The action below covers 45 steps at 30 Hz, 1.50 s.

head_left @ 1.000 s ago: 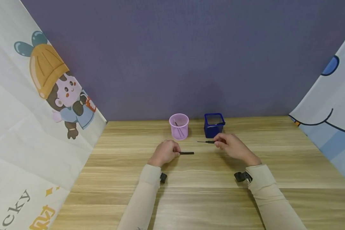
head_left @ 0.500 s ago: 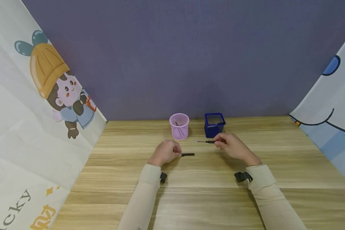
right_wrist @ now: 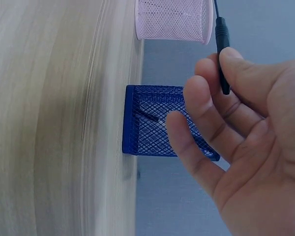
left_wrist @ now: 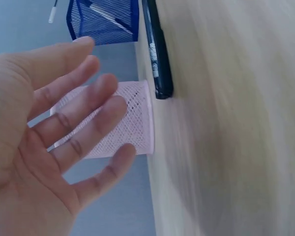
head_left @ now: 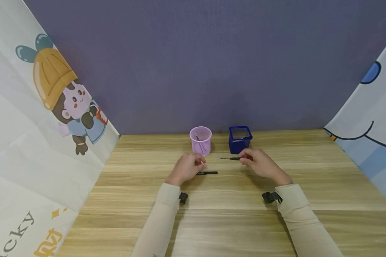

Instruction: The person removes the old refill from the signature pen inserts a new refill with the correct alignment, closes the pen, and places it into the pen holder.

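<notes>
My left hand point(head_left: 186, 168) is just above the table, fingers relaxed and apart, holding nothing. Beneath its fingertips a black pen-like object point(head_left: 211, 172) lies on the wood; the left wrist view shows this black object point(left_wrist: 158, 54) with pale lettering, apart from the open left hand point(left_wrist: 73, 118). My right hand point(head_left: 260, 165) pinches a small black-handled tool point(head_left: 234, 158) between thumb and index finger, its thin shaft pointing left. In the right wrist view the tool's dark handle point(right_wrist: 222, 37) rises from the pinch of the right hand point(right_wrist: 250, 123).
A pink mesh cup point(head_left: 201, 145) with thin dark items inside stands at the back. Right of it stands a square blue mesh holder point(head_left: 239, 145), a dark item leaning over its rim. Behind them rises a dark wall point(head_left: 212, 71); printed sheets point(head_left: 25, 150) flank the table.
My left hand has released the black object and lifted slightly up and to the right; the object stays on the table. The right hand has hardly moved.
</notes>
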Available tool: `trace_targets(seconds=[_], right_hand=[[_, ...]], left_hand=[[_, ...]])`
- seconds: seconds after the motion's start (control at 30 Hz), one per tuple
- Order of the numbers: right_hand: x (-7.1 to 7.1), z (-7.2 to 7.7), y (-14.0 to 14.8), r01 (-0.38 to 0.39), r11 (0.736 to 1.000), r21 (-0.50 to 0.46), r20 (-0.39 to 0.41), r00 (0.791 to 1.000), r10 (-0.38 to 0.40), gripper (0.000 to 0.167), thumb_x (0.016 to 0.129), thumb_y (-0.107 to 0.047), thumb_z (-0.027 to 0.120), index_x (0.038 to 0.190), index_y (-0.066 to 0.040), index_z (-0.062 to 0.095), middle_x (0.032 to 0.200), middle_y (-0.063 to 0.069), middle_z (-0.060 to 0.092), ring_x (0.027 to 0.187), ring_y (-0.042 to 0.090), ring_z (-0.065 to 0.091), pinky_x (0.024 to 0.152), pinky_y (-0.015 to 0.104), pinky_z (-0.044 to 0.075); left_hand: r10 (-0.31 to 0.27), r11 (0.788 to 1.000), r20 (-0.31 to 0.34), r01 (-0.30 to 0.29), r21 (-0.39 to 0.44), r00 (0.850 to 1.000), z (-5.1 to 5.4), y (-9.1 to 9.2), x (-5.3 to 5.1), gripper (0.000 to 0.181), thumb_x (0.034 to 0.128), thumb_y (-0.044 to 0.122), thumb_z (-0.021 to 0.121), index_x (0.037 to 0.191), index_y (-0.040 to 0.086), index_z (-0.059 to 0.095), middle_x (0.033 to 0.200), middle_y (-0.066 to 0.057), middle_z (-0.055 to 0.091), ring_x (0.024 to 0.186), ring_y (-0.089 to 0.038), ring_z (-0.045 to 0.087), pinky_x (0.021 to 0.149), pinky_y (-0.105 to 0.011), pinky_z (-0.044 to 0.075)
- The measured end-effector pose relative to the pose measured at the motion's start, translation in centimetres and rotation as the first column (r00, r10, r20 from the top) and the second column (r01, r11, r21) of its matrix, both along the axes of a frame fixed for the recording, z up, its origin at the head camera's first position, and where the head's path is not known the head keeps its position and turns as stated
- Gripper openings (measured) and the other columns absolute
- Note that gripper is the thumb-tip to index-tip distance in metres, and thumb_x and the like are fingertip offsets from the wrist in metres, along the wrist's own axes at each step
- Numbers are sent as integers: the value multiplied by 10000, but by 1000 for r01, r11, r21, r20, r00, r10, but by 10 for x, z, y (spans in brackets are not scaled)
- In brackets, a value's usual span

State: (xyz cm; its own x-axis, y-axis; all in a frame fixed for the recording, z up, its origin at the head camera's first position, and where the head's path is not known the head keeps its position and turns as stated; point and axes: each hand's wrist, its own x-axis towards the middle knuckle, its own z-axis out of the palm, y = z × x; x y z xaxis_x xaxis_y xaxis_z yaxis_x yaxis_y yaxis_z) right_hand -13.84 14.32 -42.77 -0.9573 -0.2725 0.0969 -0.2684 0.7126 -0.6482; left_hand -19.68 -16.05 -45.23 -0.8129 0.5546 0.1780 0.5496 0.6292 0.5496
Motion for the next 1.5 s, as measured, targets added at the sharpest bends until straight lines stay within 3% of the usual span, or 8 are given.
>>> trace_targets(seconds=[0.4,0.7,1.0,1.5], right_hand=[[1,0,-6,-2,1000,17,6,1000,2,149,1035,-151,604,1133,-79,691,932,130,718,796,291,661,645,276,518],[1,-3,-13,-32,998,52,-40,999,34,122,1014,-135,636,1101,-81,701,918,78,726,734,145,605,639,259,503],[-2,-8,-23,-46,998,46,-64,997,49,75,998,-127,658,1047,-102,709,867,-3,697,733,90,583,643,243,508],[-3,0,-28,-57,994,91,-94,993,66,67,1000,-135,656,1039,-121,709,842,-35,683,689,61,568,620,241,497]], left_hand=[[-25,996,-35,28,83,999,12,9,7,236,942,259,750,1123,108,755,893,26,733,805,-102,640,749,-272,540],[-35,994,-49,40,99,998,12,17,14,267,961,289,726,1173,128,737,1020,-8,739,937,-211,692,823,-325,559],[-47,995,-117,57,79,992,15,21,15,216,953,253,737,1125,125,763,1029,-10,747,919,-182,692,817,-307,557],[-78,993,-151,90,73,985,11,24,15,120,951,203,733,1038,140,787,984,9,767,889,-143,705,842,-300,575]])
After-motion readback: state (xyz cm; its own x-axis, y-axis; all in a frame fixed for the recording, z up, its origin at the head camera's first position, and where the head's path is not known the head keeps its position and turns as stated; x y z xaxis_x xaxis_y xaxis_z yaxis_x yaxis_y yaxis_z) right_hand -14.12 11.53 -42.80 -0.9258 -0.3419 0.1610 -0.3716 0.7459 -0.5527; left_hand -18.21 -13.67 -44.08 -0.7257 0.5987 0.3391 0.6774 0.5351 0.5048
